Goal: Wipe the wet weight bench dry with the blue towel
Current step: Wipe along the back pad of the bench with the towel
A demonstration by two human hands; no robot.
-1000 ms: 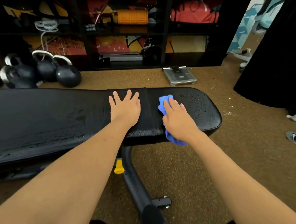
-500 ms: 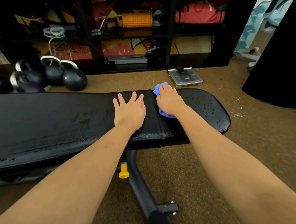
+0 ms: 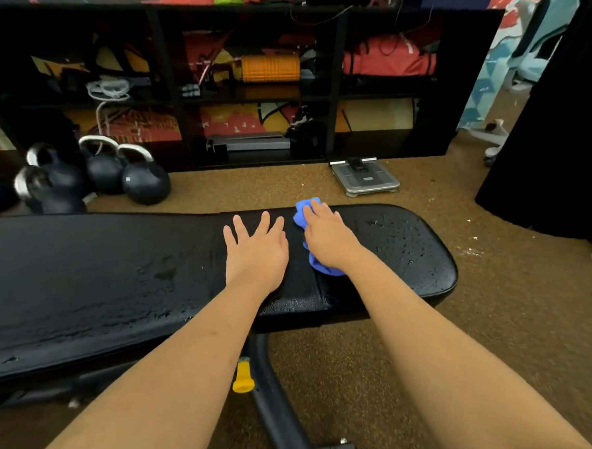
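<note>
Head: blue towel [image 3: 301,216] beneath right hand [image 3: 328,239]

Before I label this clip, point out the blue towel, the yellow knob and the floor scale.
blue towel [image 3: 301,214]: head view, bunched end beside the fingertips.
yellow knob [image 3: 242,378]: head view, middle of its body.
floor scale [image 3: 367,180]: head view, centre of platform.

Open rightward: bare wet pad up to the right end of the bench [image 3: 409,249]. Blocked leftward by the left hand [image 3: 255,254], flat just beside the towel [image 3: 319,266]. Past the far edge, kettlebells [image 3: 145,180] and scale [image 3: 366,179], well apart.
</note>
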